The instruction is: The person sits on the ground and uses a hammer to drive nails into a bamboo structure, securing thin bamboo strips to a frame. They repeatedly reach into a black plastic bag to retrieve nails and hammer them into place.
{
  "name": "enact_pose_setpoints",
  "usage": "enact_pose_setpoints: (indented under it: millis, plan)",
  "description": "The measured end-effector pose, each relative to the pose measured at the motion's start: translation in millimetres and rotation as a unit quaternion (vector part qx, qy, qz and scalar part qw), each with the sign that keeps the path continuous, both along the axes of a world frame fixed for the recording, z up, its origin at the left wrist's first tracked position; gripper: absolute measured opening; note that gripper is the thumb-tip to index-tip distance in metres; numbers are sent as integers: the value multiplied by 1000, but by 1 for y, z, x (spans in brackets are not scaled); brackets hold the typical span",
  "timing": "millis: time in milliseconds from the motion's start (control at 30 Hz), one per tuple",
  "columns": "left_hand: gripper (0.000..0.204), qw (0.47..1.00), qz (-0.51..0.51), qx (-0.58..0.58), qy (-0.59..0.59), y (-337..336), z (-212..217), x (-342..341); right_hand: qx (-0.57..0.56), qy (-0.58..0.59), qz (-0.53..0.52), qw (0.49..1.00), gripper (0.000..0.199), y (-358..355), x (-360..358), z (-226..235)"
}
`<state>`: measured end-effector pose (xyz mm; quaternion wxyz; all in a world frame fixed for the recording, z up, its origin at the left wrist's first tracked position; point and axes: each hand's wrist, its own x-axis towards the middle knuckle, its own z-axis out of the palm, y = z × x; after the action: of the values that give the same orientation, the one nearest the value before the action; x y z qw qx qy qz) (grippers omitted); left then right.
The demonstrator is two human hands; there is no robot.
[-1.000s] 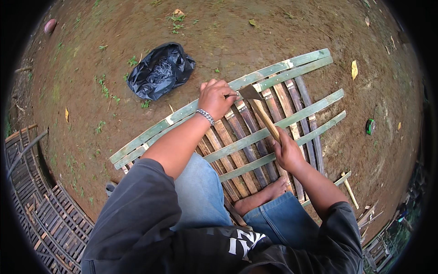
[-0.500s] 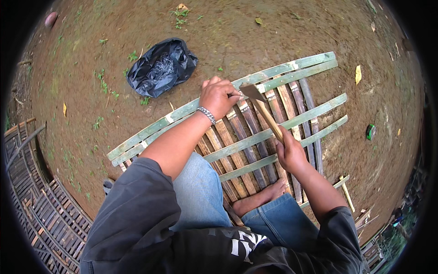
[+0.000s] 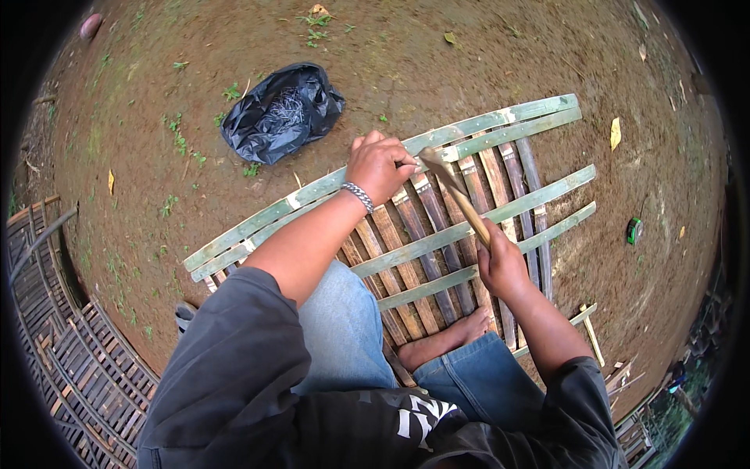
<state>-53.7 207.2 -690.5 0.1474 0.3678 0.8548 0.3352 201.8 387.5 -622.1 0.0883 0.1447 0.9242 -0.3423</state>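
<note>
Left hand (image 3: 381, 166) bent over the upper 2 green bamboo strips (image 3: 539, 108), thumb and forefinger pinched together on something too small to name, the other fingers curled. On its wrist, a chain bracelet (image 3: 358, 195). Right hand (image 3: 500, 262) wrapped round the wooden handle of a hatchet (image 3: 466, 205), the metal head just beside the left fingertips and over the strips; cannot tell whether touching. Beneath both hands, a bamboo panel (image 3: 437, 287) flat on bare brown earth (image 3: 469, 70): 4 long green strips laid crosswise over a row of brown and dark slats (image 3: 495, 173), 2 along the far edge and 2 nearer the body. On the slats, between the forearms, a bare foot (image 3: 445, 345), with blue jeans (image 3: 340, 328) behind it and over a bent knee to its left. Beyond the left hand, a black plastic bag (image 3: 312, 129), open, with a heap of thin nails (image 3: 285, 113) inside. Right of the panel, a green-and-black tape measure (image 3: 633, 230) and, farther up, a yellow leaf (image 3: 616, 134). At lower left, more slatted bamboo (image 3: 94, 367).
</note>
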Motion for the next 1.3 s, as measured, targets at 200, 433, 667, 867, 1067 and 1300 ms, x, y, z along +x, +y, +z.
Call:
enact_pose_setpoints:
  millis: [200, 433, 667, 867, 1067, 1300]
  plan:
    - [6, 1000, 2, -2, 0, -2, -3, 0, -16, -57, -29, 998, 59, -3, -9, 10]
    - [6, 1000, -1, -9, -7, -1, 0, 1, -5, -48, -19, 999, 54, -1, -3, -6]
    - [5, 1000, -1, -20, -1, -1, 0, 1, -9, -35, -21, 999, 57, -6, 6, -8]
    - [17, 999, -25, -34, -12, -8, 3, 1, -45, -17, -47, 998, 51, -5, 3, -5]
    - [63, 970, -33, -161, 180, -29, 1, 1, -35, 37, -42, 998, 51, -13, 15, -22]
    - [68, 958, -73, -211, 179, -28, 4, -2, -14, 86, -33, 996, 55, -14, -7, -8]
